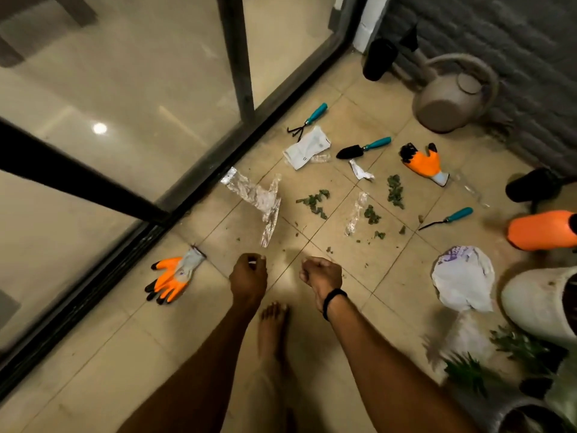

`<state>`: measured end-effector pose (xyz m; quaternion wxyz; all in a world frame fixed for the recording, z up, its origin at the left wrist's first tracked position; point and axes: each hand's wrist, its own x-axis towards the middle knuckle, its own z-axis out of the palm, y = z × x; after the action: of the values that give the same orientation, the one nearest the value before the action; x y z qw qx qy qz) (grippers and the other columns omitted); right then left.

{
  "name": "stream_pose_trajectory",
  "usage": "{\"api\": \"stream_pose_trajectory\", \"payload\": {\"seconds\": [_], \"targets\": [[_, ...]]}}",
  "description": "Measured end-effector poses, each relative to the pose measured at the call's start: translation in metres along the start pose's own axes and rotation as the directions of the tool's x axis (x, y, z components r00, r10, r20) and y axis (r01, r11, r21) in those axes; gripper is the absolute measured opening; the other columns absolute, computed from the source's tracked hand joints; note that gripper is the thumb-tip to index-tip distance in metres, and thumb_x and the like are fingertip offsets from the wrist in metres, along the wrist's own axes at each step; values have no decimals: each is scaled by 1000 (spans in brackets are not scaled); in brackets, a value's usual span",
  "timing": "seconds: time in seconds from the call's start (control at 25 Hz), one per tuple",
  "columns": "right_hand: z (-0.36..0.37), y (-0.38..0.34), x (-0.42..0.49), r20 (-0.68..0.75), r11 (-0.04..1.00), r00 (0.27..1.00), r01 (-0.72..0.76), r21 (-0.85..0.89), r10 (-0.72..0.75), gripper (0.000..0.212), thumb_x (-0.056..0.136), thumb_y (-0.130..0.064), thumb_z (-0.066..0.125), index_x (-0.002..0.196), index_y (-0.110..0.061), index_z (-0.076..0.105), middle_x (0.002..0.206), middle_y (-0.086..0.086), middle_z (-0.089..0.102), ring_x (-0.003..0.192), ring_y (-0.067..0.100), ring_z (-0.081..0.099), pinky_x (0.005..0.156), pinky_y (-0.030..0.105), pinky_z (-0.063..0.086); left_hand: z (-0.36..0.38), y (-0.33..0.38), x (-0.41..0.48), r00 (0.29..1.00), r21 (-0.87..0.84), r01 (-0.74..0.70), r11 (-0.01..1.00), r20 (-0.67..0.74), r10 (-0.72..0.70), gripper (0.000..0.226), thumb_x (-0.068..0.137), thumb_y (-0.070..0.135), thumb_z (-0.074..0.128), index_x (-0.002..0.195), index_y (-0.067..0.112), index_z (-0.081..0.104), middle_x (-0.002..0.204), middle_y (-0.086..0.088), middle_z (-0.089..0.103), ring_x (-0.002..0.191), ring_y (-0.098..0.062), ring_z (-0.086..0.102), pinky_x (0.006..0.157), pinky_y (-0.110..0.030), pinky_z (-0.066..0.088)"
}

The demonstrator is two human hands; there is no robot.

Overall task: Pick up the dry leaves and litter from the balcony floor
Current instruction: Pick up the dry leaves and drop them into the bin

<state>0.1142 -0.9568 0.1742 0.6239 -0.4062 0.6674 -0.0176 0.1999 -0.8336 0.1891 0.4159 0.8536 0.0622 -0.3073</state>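
Dry green leaves lie in small heaps on the beige tiles: one heap, a second, a third, with crumbs around them. Litter lies among them: a large clear plastic wrapper, a narrow clear strip, a white packet and a torn paper scrap. A white bag lies at the right. My left hand and my right hand hover over the floor in front of my bare foot, both with curled fingers and nothing visible in them.
Orange work gloves lie at the left and far right. Three teal-handled tools lie about: a rake, a trowel, a weeder. A watering can, an orange container, a pot and plants line the right. A glass door bounds the left.
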Motion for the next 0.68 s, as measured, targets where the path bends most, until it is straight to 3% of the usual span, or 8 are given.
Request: {"api": "stream_pose_trajectory", "payload": {"seconds": [0.12, 0.24, 0.36, 0.44, 0.6, 0.68], "targets": [[-7, -21, 73, -22, 993, 998, 51, -105, -54, 4, 83, -12, 73, 81, -14, 72, 73, 6, 71, 62, 17, 64, 80, 37, 60, 47, 19, 47, 998, 77, -67, 995, 12, 66, 22, 100, 33, 56, 108, 15, 63, 76, 5, 67, 67, -12, 65, 67, -29, 53], [-7, -26, 157, -29, 977, 991, 127, -174, -134, 3, 84, -17, 72, 85, -20, 72, 80, 2, 74, 76, 20, 71, 82, 41, 60, 107, 14, 103, 986, 197, -167, 966, 30, 164, 23, 99, 32, 57, 111, 13, 63, 87, -3, 73, 75, -21, 68, 75, -34, 55], [-5, -15, 232, -21, 927, 968, 235, -293, -251, 11, 87, -19, 67, 95, -19, 74, 96, 2, 74, 92, 20, 69, 88, 28, 54, 169, -2, 155, 965, 279, -256, 926, 12, 263, 23, 99, 30, 57, 112, 12, 63, 92, -3, 72, 88, -25, 68, 80, -35, 51], [-4, -10, 279, -65, 886, 937, 300, -353, -343, 16, 91, -17, 62, 101, -14, 74, 102, 3, 73, 97, 18, 65, 80, 16, 44, 219, -14, 189, 916, 318, -378, 869, -10, 402, 24, 100, 28, 56, 116, 11, 62, 95, -4, 68, 92, -24, 64, 80, -34, 48], [-35, -14, 351, -291, 833, 797, 424, -356, -530, 18, 91, -15, 60, 102, -14, 74, 102, 2, 73, 95, 16, 65, 76, 14, 39, 329, -13, 231, 754, 274, -638, 719, 34, 656, 26, 99, 26, 57, 118, 9, 62, 101, -7, 65, 93, -20, 59, 78, -24, 37], [-64, -20, 386, -424, 837, 722, 449, -312, -546, 15, 89, -17, 62, 98, -15, 75, 96, 1, 74, 90, 14, 64, 74, 15, 39, 381, -3, 239, 695, 228, -707, 669, 50, 717, 29, 99, 31, 57, 118, 10, 62, 96, -2, 64, 90, -15, 56, 77, -19, 30]]}}
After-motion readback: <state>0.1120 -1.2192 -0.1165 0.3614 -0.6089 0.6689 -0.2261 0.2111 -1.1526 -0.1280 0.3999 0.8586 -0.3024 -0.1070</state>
